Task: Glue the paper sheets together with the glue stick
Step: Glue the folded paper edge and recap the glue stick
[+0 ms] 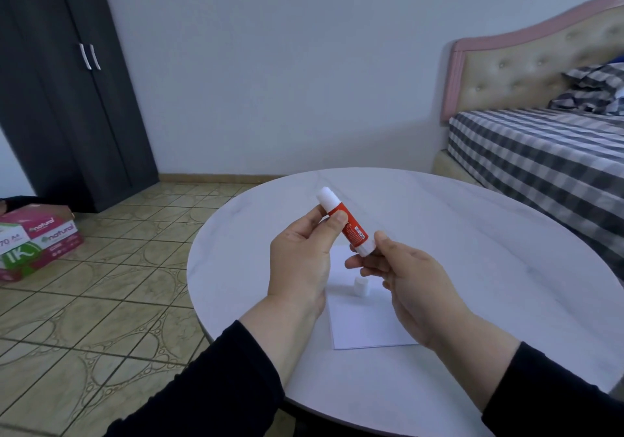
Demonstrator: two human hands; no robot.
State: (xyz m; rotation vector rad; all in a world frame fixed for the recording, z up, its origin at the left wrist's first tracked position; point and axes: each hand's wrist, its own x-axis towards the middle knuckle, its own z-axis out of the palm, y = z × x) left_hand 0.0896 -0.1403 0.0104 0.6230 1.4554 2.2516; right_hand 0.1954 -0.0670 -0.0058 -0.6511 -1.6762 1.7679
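Observation:
A red glue stick (pixel 351 230) with white ends is held tilted in the air above the round white table (pixel 472 234). My left hand (pixel 304 257) pinches its upper part between thumb and fingers. My right hand (pixel 405 281) pinches its white lower end with its fingertips. Below the hands, white paper sheets (pixel 364 321) lie flat on the table. A small white cap (pixel 360 286) stands on the paper, apart from the stick.
A bed (pixel 540 152) with a checked cover stands right behind the table. A dark wardrobe (pixel 67 82) is at the far left. Boxes of A4 paper (pixel 37 240) sit on the tiled floor at the left.

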